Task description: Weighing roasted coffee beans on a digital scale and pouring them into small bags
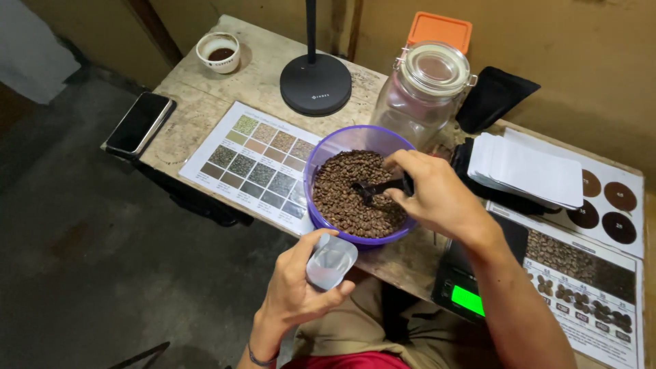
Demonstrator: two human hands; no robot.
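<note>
Right, head view only:

1. Right hand (437,195) is pinching a black scoop (380,188), fingers pressed together on the handle, head sitting in the beans (352,195).
2. Beans are filling a purple bowl (321,154) at the table (260,75) edge, just in front of a glass jar (424,92).
3. Left hand (297,290) is gripping a small open pouch (331,260), fingers wrapped around it, mouth up, just below the bowl rim.
4. Progress, my read: pouch is looking empty inside, so filling isn't started; bowl is near full.
5. Lying around: pouch stack (529,171), scale (461,294) with green display, colour chart (256,160), phone (140,123), cup (219,51), lamp base (316,83).
</note>
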